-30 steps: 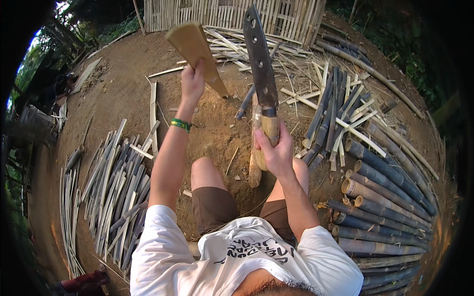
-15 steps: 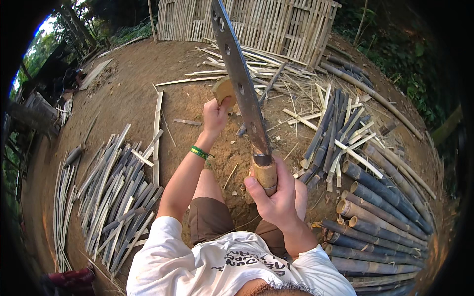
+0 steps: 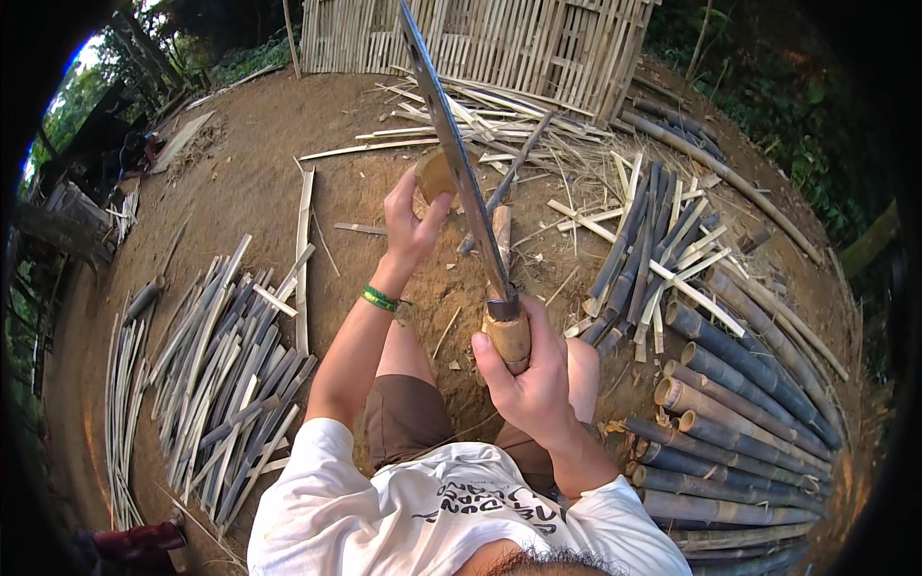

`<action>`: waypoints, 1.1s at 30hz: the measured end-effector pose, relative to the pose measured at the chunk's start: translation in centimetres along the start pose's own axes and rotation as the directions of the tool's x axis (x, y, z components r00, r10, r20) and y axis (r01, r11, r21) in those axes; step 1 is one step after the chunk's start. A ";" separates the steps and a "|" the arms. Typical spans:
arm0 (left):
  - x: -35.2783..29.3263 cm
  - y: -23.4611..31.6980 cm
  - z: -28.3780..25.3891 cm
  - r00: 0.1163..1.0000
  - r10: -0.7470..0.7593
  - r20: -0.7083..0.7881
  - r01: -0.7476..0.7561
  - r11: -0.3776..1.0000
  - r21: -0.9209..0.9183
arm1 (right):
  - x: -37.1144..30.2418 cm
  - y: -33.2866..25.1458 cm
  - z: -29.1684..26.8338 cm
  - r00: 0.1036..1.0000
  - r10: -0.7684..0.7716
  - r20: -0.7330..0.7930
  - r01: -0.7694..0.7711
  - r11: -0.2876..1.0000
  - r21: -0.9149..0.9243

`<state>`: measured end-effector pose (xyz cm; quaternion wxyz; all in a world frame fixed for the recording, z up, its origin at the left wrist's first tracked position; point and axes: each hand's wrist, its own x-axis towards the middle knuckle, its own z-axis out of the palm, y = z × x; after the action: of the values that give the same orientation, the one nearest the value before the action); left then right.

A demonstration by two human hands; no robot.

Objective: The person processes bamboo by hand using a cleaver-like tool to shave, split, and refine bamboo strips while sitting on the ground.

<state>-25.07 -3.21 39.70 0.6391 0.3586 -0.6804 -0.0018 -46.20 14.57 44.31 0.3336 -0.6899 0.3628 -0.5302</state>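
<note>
My right hand (image 3: pixel 533 379) is wrapped round the pale wooden handle of a machete (image 3: pixel 461 173), its thumb along the handle. The long dark blade points up and away from me, tilted slightly left, with its narrow side toward me. My left hand (image 3: pixel 415 226), with a green band on the wrist, grips a tan, rounded piece of wood (image 3: pixel 435 178) between thumb and fingers. The blade passes in front of this piece's right edge; I cannot tell if they touch. Behind the blade, a short pale brown piece of wood (image 3: pixel 502 230) shows above the ground.
Split bamboo strips (image 3: pixel 226 374) lie piled on the left. On the right are dark bamboo poles (image 3: pixel 740 451) and another heap of strips (image 3: pixel 653 254). More strips (image 3: pixel 490 120) lie before a slatted bamboo panel (image 3: pixel 480 43). A person (image 3: pixel 139 154) is at the far left.
The machete blade has turned from showing its broad, holed face to nearly edge-on, its tip shifting left. My left hand has turned the wooden piece, showing more of its rounded face.
</note>
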 end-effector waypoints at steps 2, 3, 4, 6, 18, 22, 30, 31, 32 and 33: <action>2.3 4.6 -1.1 0.979 0.147 -0.143 -0.148 0.989 0.004 | 0.0 0.2 0.0 0.998 -0.054 -0.016 0.053 0.998 -0.027; 3.1 6.3 -1.7 0.952 0.218 -0.213 -0.218 0.976 0.021 | -0.1 0.3 0.1 0.998 -0.057 -0.016 0.057 0.998 -0.016; 3.6 7.1 -2.0 0.937 0.279 -0.208 -0.272 0.960 0.063 | -0.2 0.5 0.1 0.998 -0.060 -0.021 0.059 0.998 -0.009; 4.4 8.3 -2.6 0.896 0.401 -0.190 -0.378 0.914 0.146 | -0.4 0.4 0.0 1.000 -0.011 -0.012 0.011 1.000 0.026; 3.4 11.1 -4.0 0.905 0.404 -0.130 -0.341 0.874 0.347 | -1.6 0.6 1.0 0.979 -0.189 -0.078 0.171 0.966 -0.196; 3.4 11.2 -3.9 0.894 0.429 -0.129 -0.365 0.865 0.343 | -1.7 0.5 0.9 0.982 -0.173 -0.073 0.158 0.972 -0.174; 3.9 11.1 -3.5 0.872 0.462 -0.164 -0.397 0.861 0.317 | -1.8 -0.2 0.0 0.999 -0.034 0.014 0.034 0.999 -0.009; 3.9 11.1 -3.5 0.873 0.461 -0.161 -0.398 0.862 0.313 | -1.7 -0.2 -0.1 1.000 -0.011 0.024 0.011 1.000 0.020; 3.9 11.0 -3.6 0.874 0.460 -0.158 -0.399 0.863 0.308 | -1.7 -0.3 -0.2 0.999 0.011 0.036 -0.013 0.999 0.049; 3.9 11.0 -3.6 0.874 0.460 -0.155 -0.401 0.864 0.304 | -1.6 -0.4 -0.3 0.999 0.021 0.041 -0.023 0.998 0.060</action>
<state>-26.94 4.66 48.83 0.6420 0.2760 -0.6618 0.2716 -46.72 16.11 43.88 0.3675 -0.6858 0.3473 -0.5234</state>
